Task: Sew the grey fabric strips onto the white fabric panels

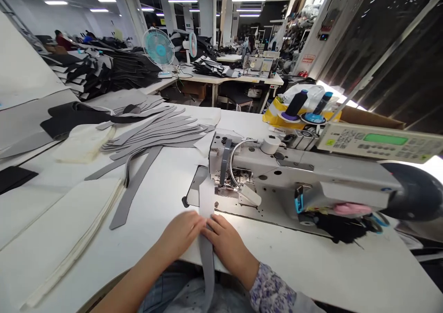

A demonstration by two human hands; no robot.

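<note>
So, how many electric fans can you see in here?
2. One large fan faces this way, beyond the white worktable; a smaller-looking fan is just right of it, turned sideways. Others may be hidden in the background.

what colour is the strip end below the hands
The strip end is grey, best seen in the head view.

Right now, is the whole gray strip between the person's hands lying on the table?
No, the near part of the gray strip hangs past the front edge of the table.
</note>
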